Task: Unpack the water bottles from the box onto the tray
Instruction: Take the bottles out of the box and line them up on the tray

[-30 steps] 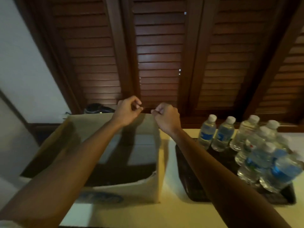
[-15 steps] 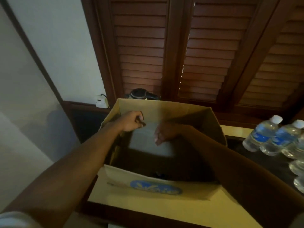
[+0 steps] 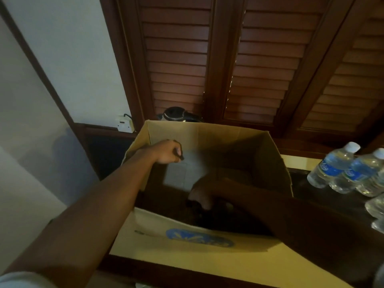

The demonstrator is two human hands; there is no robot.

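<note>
An open cardboard box [image 3: 207, 138] with a blue logo on its near flap stands in front of me on the counter. My left hand [image 3: 168, 151] hovers over the box's left wall with its fingers curled; a small dark thing shows at the fingertips. My right hand [image 3: 199, 196] is deep inside the box in heavy shadow, fingers pointing down. What it touches is hidden in the dark. At the right edge, several clear water bottles [image 3: 332, 165] with blue labels and white caps stand on a dark tray [image 3: 307, 190].
A dark kettle [image 3: 176, 114] sits right behind the box, and a white wall socket [image 3: 124, 123] with a plug is to its left. Brown louvred shutters fill the wall behind. The yellow counter [image 3: 295, 161] ends at a dark front edge [image 3: 187, 273].
Both hands left the box's far rim. My right hand has sunk lower into the box, while the left stays near the left wall. The view has turned left, toward the box.
</note>
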